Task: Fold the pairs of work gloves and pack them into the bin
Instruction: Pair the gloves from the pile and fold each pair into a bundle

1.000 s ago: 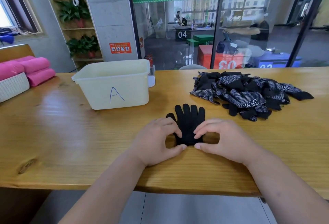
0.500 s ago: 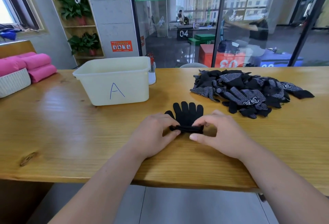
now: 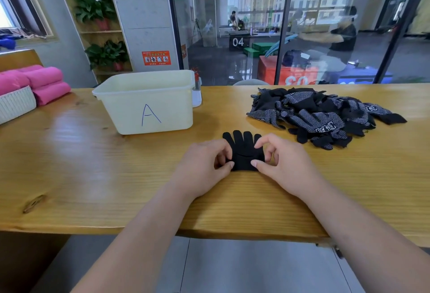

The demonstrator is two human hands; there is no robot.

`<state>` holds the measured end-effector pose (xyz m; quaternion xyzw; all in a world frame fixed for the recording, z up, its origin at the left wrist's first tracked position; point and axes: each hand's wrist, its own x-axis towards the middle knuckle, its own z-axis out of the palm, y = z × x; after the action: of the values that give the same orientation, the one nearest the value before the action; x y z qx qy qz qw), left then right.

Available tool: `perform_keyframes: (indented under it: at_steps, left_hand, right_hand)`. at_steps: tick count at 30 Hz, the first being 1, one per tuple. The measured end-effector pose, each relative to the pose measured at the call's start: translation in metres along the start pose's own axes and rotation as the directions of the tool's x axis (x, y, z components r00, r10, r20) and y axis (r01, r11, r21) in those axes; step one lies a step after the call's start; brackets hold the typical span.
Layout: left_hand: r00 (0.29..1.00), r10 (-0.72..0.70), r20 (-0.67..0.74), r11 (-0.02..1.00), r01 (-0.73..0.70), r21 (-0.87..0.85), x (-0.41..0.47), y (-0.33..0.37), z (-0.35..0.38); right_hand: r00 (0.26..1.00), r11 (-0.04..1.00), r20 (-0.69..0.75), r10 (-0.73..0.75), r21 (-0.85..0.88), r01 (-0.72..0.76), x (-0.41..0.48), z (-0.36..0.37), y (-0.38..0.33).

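A black glove pair (image 3: 243, 150) lies flat on the wooden table (image 3: 93, 164), fingers pointing away from me, its cuff end folded over onto the palm. My left hand (image 3: 204, 164) pinches the left side of the fold and my right hand (image 3: 279, 162) pinches the right side. A pale bin (image 3: 149, 104) marked "A" stands to the back left of the gloves; its inside is hidden from here. A heap of black, white-dotted gloves (image 3: 321, 115) lies to the back right.
Rolled pink towels (image 3: 44, 85) and a white basket (image 3: 16, 104) sit at the far left. A small white container (image 3: 197, 93) stands behind the bin's right side. A glass wall runs behind the table. The table's front edge is near my forearms.
Both hands rolled the cuff end of the black glove pair away from me, over the palm. The fold now sits farther up and the visible glove is shorter.
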<state>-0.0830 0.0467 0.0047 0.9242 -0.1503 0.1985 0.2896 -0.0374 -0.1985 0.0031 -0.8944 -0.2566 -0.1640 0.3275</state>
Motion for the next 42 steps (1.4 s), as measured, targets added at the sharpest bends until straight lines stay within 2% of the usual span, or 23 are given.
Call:
perform_keyframes:
  at_steps: [3, 7, 9, 11, 15, 19, 24, 28, 30, 32, 36, 39, 42]
  left_hand:
    - [0.997, 0.074, -0.034, 0.991, -0.070, 0.115, 0.001, -0.003, 0.004]
    - [0.983, 0.170, -0.064, 0.956, -0.149, 0.253, 0.000, -0.005, 0.006]
    - [0.982, 0.180, -0.050, 0.939, -0.156, 0.306, -0.002, -0.004, 0.006]
    - [0.985, 0.169, -0.038, 0.930, -0.146, 0.339, -0.002, -0.003, 0.006]
    - [0.995, 0.096, -0.028, 0.956, -0.085, 0.282, -0.001, -0.004, 0.006]
    - [0.999, 0.037, -0.038, 0.984, -0.030, 0.175, -0.001, -0.003, 0.003]
    - [0.999, -0.006, -0.037, 0.991, 0.010, 0.130, -0.004, 0.000, 0.001]
    - [0.996, -0.093, -0.009, 0.995, 0.093, 0.038, -0.005, 0.003, -0.003]
    - [0.992, -0.122, -0.027, 0.992, 0.121, -0.023, -0.005, 0.003, -0.004]
    - [0.989, -0.142, -0.032, 0.987, 0.140, -0.074, -0.005, 0.002, -0.006]
    - [0.991, -0.132, -0.011, 0.987, 0.130, -0.092, -0.003, 0.001, -0.005]
    - [0.997, -0.061, -0.049, 0.998, 0.062, 0.022, 0.000, -0.001, -0.001]
    - [0.996, 0.009, -0.093, 0.983, 0.009, 0.183, 0.002, -0.005, 0.006]
  right_hand:
    - [0.997, 0.990, -0.028, -0.073, -0.124, 0.069, -0.003, 0.000, -0.003]
    - [0.988, 0.920, -0.016, -0.152, -0.368, 0.136, -0.005, 0.003, -0.010]
    - [0.976, 0.885, -0.006, -0.216, -0.424, 0.193, -0.004, 0.003, -0.010]
    - [0.977, 0.883, 0.028, -0.211, -0.423, 0.202, -0.003, 0.003, -0.009]
    - [0.989, 0.916, 0.073, -0.130, -0.372, 0.148, -0.002, 0.000, -0.006]
    - [0.994, 0.954, 0.064, -0.091, -0.282, 0.105, -0.004, 0.000, -0.005]
    - [0.999, 0.988, 0.053, 0.012, -0.155, -0.004, -0.005, -0.006, -0.007]
    - [0.998, 0.996, 0.033, 0.060, 0.058, -0.062, -0.005, -0.007, -0.003]
    - [0.994, 0.970, 0.039, 0.100, 0.219, -0.106, -0.004, -0.008, -0.003]
    - [0.992, 0.950, 0.051, 0.119, 0.283, -0.129, -0.003, -0.008, -0.004]
    - [0.993, 0.976, 0.009, 0.119, 0.181, -0.119, 0.000, -0.004, -0.002]
    - [0.994, 0.993, -0.091, 0.053, -0.096, -0.061, 0.002, 0.001, -0.002]
    - [0.989, 0.971, -0.138, -0.061, -0.239, 0.027, 0.003, 0.003, -0.007]
